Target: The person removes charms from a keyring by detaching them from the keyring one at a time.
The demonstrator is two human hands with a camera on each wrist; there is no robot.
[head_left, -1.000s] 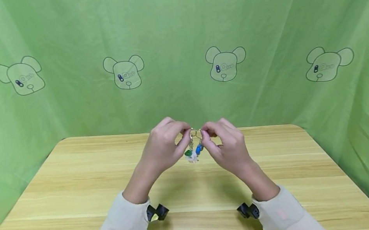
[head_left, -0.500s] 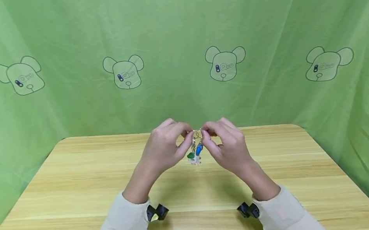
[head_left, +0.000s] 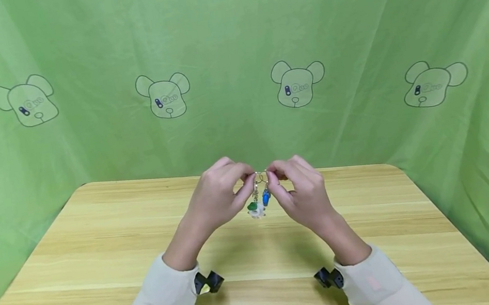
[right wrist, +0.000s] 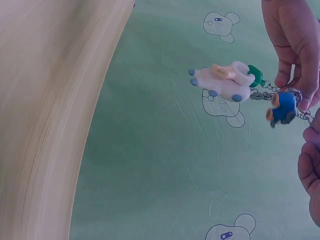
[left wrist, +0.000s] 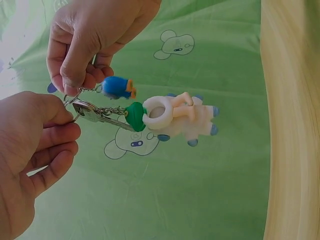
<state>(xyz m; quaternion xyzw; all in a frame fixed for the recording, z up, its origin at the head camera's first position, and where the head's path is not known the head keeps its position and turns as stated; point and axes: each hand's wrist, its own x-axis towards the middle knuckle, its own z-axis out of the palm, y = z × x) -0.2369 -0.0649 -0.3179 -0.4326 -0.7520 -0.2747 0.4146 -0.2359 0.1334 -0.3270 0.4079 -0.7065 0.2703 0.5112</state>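
In the head view, my left hand (head_left: 217, 193) and right hand (head_left: 299, 191) face each other above the table, each pinching a thin metal key ring (head_left: 261, 177) between thumb and fingertips. A small blue figure charm (left wrist: 116, 87) with orange parts dangles by a short chain on the right hand's side. From the left hand's side hang a metal key (left wrist: 89, 111) and a larger whitish figure charm (left wrist: 192, 122) with blue feet and a green top (left wrist: 134, 116). Fingertips hide parts of the ring.
Beneath the hands lies a wooden table (head_left: 144, 239) with rounded far corners. A green cloth (head_left: 218, 31) printed with bear heads hangs behind and at the sides. Black wrist cameras (head_left: 208, 281) sit at both cuffs.
The charms have swung slightly: the blue one crossed toward the whitish one, then moved back right. The hands have barely moved and still pinch the ring.
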